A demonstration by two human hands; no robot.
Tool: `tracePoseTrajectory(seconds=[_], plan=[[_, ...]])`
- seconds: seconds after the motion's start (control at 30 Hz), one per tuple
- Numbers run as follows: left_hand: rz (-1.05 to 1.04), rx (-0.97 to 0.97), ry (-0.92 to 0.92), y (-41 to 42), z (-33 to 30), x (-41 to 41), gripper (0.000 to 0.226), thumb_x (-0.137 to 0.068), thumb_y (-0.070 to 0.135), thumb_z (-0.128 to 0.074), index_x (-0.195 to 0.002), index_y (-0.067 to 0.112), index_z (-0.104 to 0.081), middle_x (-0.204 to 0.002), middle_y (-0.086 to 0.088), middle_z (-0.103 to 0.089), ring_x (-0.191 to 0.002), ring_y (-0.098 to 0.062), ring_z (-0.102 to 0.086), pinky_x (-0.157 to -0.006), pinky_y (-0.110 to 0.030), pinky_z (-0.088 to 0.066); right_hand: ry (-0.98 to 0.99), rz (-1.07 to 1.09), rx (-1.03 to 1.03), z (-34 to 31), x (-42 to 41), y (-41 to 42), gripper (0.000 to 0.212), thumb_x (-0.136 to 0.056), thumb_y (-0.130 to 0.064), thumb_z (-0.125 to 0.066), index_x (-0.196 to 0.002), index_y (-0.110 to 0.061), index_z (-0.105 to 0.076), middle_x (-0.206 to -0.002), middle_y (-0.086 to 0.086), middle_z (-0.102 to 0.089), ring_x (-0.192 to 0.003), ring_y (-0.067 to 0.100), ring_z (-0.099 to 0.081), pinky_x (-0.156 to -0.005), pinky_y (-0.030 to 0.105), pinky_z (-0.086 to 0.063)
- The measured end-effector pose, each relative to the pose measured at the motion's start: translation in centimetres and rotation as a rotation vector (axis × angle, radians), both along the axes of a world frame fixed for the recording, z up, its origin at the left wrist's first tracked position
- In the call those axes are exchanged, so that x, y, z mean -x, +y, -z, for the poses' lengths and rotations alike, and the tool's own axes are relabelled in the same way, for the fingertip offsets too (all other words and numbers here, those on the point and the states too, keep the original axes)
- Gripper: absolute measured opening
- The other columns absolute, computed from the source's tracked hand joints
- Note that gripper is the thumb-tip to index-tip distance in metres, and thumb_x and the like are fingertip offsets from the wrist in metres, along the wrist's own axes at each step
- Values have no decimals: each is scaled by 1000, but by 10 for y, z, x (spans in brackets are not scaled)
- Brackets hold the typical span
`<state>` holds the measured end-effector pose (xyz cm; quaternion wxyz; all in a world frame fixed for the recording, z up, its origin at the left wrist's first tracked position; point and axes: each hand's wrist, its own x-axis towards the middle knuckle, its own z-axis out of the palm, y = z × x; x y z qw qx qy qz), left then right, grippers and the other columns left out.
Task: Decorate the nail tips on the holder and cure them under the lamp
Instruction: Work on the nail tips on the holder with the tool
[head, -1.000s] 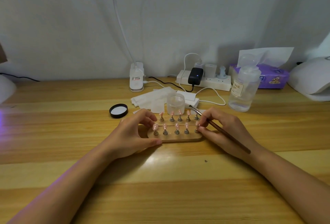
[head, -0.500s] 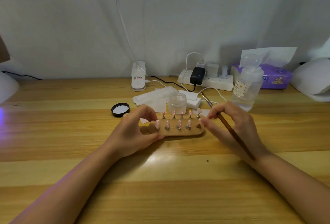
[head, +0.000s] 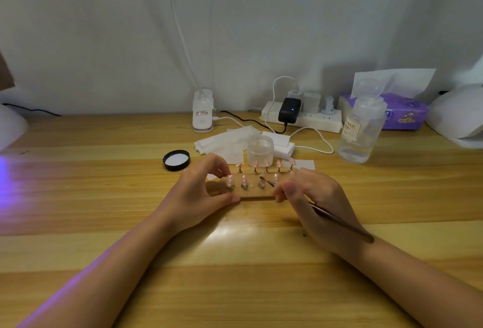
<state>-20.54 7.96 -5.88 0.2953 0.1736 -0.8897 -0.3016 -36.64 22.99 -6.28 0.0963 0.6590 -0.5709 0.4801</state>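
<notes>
**Item: nail-tip holder, decoration in progress**

Location: the wooden holder [head: 251, 191] lies on the desk [head: 104, 197], directly at twelve o'clock from the seated person, between both hands.

Hands: the left hand [head: 201, 197] steadies the holder's nine-o'clock end, fingers [head: 222, 165] curled round it with the thumb at the near edge. The right hand [head: 313, 199] pinches a thin brush [head: 339, 221]; its tip rests at the third nail tip [head: 261, 181] of the near row.

Method, as I judge it: keep the left grip firm so the holder cannot slide, rest the right hand's heel on the desk, and use light strokes so neighbouring tips stay untouched.

Count: ten nail tips visible or partly hidden, in two rows of five; one brush; one open clear jar [head: 260, 150] at twelve o'clock; one black lid [head: 176, 159] at ten o'clock; one liquid bottle [head: 362, 129] at two o'clock; one white lamp [head: 457, 115] at three o'clock, for curing.
</notes>
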Motion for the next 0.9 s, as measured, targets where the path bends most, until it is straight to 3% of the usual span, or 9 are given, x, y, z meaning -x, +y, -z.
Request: tracePoseTrajectory(seconds=[0.1, 0.23, 0.3, 0.4, 0.5, 0.67, 0.9], plan=[[-2, 1, -1, 0, 0, 0, 38, -67, 19, -79, -90, 28, -51, -93, 13, -56, -94, 1, -51, -79, -8, -39, 23, -44, 42, 0, 0, 3, 60, -99, -41, -25, -66, -11, -66, -57, -4, -60, -59, 5, -55, -62, 33, -41], [0, 7, 6, 0, 1, 0, 39, -67, 18, -80, -90, 29, -50, -93, 14, -56, -93, 3, -51, -78, -5, -37, -9, 37, 52, -2, 0, 1, 44, -94, -36, -38, -74, -12, -68, -70, -17, -58, -65, 2, -56, -63, 31, -46], [3, 10, 7, -1, 2, 0, 38, -67, 17, -80, -90, 26, -51, -93, 14, -56, -92, 4, -51, -78, -5, -37, 34, 57, 15, -2, 0, -1, 42, -92, -35, -41, -72, -10, -68, -66, -9, -62, -61, 9, -57, -60, 35, -47], [-3, 1, 11, -1, 2, 0, 37, -67, 16, -80, -91, 23, -53, -92, 14, -57, -92, 5, -51, -77, -7, -38, 66, 8, 27, -1, 1, 0, 57, -96, -40, -33, -63, -7, -66, -53, 1, -58, -51, 15, -54, -58, 38, -41], [-5, -1, 14, -1, 2, 1, 38, -66, 16, -80, -90, 25, -52, -92, 14, -57, -91, 6, -51, -76, -6, -38, 33, -5, 63, -1, 2, 3, 58, -97, -39, -32, -62, -9, -67, -53, -2, -58, -52, 11, -54, -61, 34, -40], [-6, -2, 9, -2, 2, 0, 39, -66, 18, -80, -89, 29, -51, -92, 15, -57, -92, 6, -51, -77, -6, -38, 71, 166, 62, -2, 6, 2, 43, -91, -32, -40, -65, -10, -66, -57, -2, -61, -56, 6, -50, -63, 24, -37], [-3, 12, 14, -1, 2, 0, 39, -67, 18, -80, -89, 31, -50, -93, 15, -57, -93, 5, -51, -77, -5, -36, 78, 71, 117, -1, 7, 6, 63, -98, -37, -28, -52, -6, -58, -47, 0, -52, -46, 16, -47, -58, 35, -35]])
